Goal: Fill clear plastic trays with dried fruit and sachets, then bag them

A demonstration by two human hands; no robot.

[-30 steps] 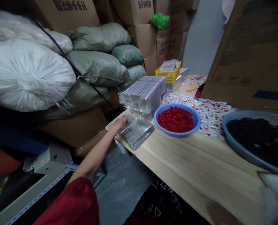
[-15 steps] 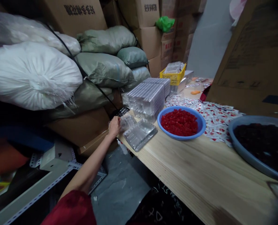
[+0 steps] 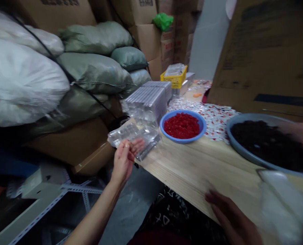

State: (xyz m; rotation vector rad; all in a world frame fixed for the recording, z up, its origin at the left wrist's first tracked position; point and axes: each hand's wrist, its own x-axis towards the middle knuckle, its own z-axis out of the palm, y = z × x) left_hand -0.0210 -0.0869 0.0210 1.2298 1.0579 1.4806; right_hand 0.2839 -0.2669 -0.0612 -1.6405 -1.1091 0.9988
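Note:
In the head view my left hand (image 3: 125, 158) is at the table's left edge, in front of a clear plastic tray (image 3: 123, 133). Its fingers stretch to the right with the palm partly showing, and I make out nothing held in it. A second clear tray (image 3: 151, 137) lies just behind the fingertips, though blur hides whether they touch. Low on the right, my right hand (image 3: 230, 216) hovers near the table's front edge, dark and smeared, its fingers extended and apart. A blue bowl (image 3: 183, 140) of red pieces (image 3: 182, 126) stands between and beyond the hands.
Stacked clear trays (image 3: 148, 98) and a yellow basket (image 3: 175, 81) stand farther back. Small printed packets (image 3: 215, 117) are spread beside a large basin (image 3: 243, 154) of dark pieces. A blurred translucent object (image 3: 281, 200) lies at right. Filled sacks (image 3: 97, 71) line the left.
My left hand has drawn back from the tray's far left edge, turning its palm and spreading its fingers. My right hand has come into fuller view. The camera has swung rightward.

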